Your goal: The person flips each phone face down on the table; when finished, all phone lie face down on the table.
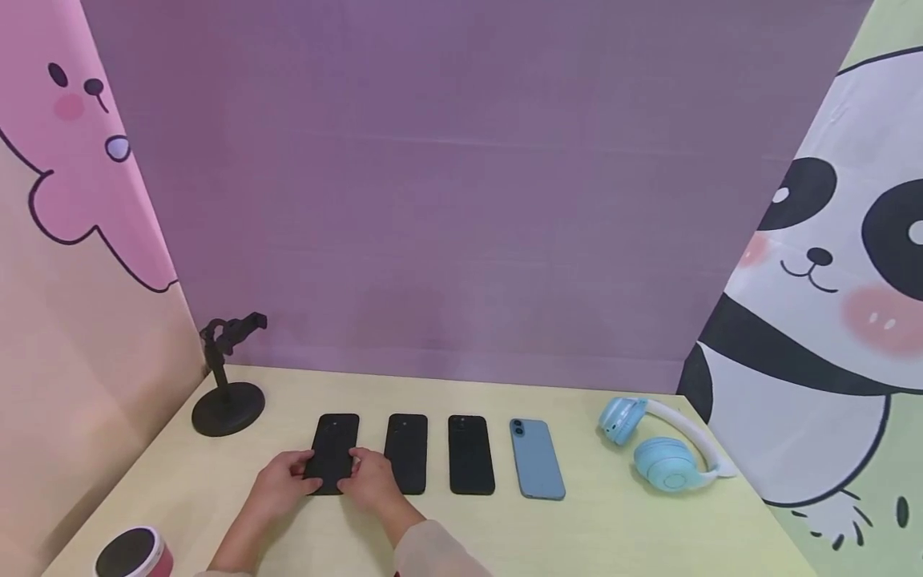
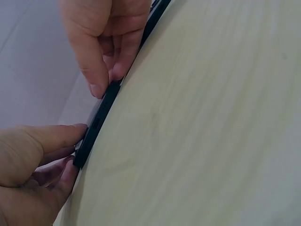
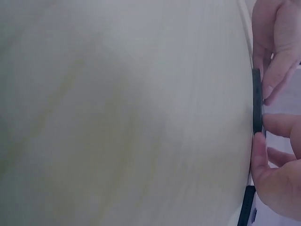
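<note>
A black smartphone (image 1: pixel 336 449) lies at the left end of a row of phones on the table, camera side up. My left hand (image 1: pixel 279 485) holds its left edge near the bottom corner, the thumb over the top surface. At the opposite edge, my right hand (image 1: pixel 372 481) pinches the lower right corner between thumb and fingers. The left wrist view shows the phone's thin bottom edge (image 2: pixel 96 123) lying along the tabletop between both hands. Just right of my right hand is a second black smartphone (image 1: pixel 408 457), partly covered by that hand.
Further right lie a third black smartphone (image 1: pixel 471 455) and a blue smartphone (image 1: pixel 538 460). Light blue headphones (image 1: pixel 667 465) rest at the right. A black phone stand (image 1: pixel 227 409) occupies the back left, and a pink round container (image 1: pixel 128 553) with a dark top stands front left.
</note>
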Demonstrator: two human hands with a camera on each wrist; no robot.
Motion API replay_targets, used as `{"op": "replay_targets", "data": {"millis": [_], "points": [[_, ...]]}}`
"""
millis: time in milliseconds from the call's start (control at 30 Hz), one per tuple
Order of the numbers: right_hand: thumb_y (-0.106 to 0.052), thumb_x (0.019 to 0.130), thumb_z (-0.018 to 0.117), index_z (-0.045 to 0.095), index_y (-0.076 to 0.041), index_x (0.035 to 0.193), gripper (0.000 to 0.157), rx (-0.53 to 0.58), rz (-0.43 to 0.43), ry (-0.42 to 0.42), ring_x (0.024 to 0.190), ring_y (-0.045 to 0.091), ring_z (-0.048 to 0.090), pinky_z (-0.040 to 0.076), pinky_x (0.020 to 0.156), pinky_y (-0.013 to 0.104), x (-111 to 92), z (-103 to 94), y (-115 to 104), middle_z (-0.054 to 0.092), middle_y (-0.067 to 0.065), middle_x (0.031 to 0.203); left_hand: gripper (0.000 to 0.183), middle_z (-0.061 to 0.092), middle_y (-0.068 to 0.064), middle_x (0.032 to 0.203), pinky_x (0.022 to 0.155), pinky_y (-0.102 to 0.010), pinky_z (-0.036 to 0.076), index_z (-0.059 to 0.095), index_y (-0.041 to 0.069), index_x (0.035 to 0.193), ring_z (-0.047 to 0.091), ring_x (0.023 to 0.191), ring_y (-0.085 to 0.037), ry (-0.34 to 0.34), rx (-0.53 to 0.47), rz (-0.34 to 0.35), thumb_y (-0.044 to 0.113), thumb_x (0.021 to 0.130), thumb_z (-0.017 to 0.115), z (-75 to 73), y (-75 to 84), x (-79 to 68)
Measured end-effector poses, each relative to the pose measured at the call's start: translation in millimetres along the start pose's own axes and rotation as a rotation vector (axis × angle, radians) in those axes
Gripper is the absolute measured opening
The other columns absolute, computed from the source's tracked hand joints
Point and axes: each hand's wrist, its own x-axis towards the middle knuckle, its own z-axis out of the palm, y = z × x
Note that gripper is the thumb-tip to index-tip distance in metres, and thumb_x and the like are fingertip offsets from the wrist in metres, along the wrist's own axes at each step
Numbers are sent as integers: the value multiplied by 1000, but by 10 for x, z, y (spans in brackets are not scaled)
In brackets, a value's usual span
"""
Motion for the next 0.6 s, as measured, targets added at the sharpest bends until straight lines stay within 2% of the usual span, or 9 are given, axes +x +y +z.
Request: {"op": "replay_targets", "data": {"millis": [233, 367, 500, 600], "points": [[-4, 79, 77, 62, 9, 117, 43, -68, -43, 23, 76, 18, 55, 50, 74, 30, -18, 23, 5, 55, 3, 79, 49, 56, -20, 112, 88, -49, 46, 55, -10, 128, 56, 103, -35, -30, -8, 4, 5, 86, 74, 13, 4, 20], [-7, 80, 77, 62, 8, 118, 43, -81, -20, -12, 82, 19, 60, 51, 78, 32, -32, -34, -18, 61, 5, 83, 49, 57, -20, 112, 87, -49, 46, 54, -11, 129, 55, 102, -35, -44, -9, 6, 6, 86, 73, 23, -15, 34], [-13, 85, 75, 63, 2, 119, 39, -82, -11, -92, 83, 19, 60, 51, 76, 33, -57, -227, -15, 63, 4, 89, 52, 57, -24, 113, 86, -50, 47, 51, -13, 130, 56, 103, -39, -37, 7, -3, 11, 89, 71, 15, 44, 36], [-13, 89, 70, 64, -1, 121, 35, -127, -65, -117, 85, 20, 58, 50, 76, 35, -73, -466, 53, 60, 5, 94, 54, 52, -32, 122, 91, -55, 44, 47, -14, 133, 52, 112, -47, -7, 53, 48, 14, 91, 67, 15, 169, 27]]}}
